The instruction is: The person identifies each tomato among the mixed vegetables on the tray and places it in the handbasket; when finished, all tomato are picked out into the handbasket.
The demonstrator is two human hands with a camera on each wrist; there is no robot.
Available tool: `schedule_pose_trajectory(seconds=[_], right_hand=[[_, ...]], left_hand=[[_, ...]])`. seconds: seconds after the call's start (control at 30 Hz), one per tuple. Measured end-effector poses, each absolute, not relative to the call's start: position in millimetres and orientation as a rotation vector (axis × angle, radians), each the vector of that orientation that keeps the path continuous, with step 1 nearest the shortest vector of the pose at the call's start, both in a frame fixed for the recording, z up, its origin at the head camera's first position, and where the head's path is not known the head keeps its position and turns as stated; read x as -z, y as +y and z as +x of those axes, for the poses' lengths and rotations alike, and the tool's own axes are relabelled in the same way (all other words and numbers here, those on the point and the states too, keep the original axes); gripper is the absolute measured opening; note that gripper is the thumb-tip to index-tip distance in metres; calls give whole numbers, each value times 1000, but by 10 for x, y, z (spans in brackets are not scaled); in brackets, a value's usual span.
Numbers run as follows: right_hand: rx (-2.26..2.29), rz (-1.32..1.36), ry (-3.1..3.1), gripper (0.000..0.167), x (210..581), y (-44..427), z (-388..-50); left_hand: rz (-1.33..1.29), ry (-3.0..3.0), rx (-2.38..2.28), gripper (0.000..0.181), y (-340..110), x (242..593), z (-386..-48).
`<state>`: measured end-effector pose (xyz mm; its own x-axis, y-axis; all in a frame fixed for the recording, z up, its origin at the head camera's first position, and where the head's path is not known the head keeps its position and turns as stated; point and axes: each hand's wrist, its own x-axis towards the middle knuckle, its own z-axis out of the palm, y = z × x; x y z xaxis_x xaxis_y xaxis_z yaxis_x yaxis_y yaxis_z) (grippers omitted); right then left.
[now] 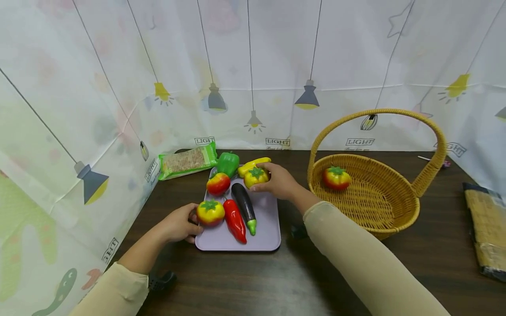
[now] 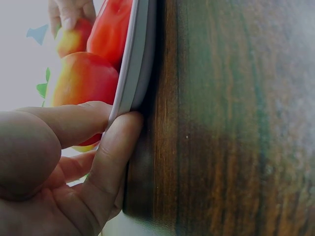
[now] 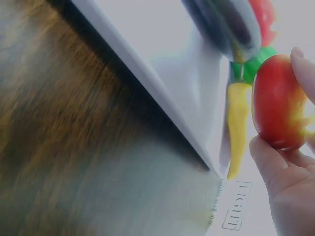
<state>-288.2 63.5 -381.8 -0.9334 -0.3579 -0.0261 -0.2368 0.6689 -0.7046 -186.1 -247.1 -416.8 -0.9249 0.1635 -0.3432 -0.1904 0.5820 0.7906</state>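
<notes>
Step in hand, by judgement: handling the held tomato (image 1: 254,176) over the tray (image 1: 267,219) — cannot tell whether lifted clear of the surface. Locate just below centre of the head view, in front of the yellow pepper (image 1: 247,167). For the next move, by judgement: maintain a firm pinch, avoid striking the yellow pepper or the eggplant (image 1: 243,202), and keep the tray steady.

Right hand (image 1: 278,182): narrow, gripping the held tomato between thumb and fingers; reaching up and leftward from the lower right of the frame, sleeve (image 1: 356,254) slanting. Left hand (image 1: 179,224): narrow, pinching the tray's rim left of centre, digits on either side of the edge — just beside the near tomato (image 1: 211,213).
</notes>
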Motion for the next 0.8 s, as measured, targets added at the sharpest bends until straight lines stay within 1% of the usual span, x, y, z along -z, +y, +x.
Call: schedule_pose_trajectory(seconds=[0.17,0.4,0.57,0.8], right_hand=[[1110,-501,2721,80,3737,684,-2805],[1099,-540,2728,79,3596,806,-2675],[1076,-572,2739,80,3555,884,-2610],[1105,-638,2690,82,3485,944,-2466]], left_hand=[[-26,2434,-1273,65,-2471,4172,-1863],[-19,2430,-1275,69,-2481,4180,-1875],[-11,2422,-1275,68,-2475,4183,-1873],[-15,2430,-1269,73,-2471,4176,-1863]])
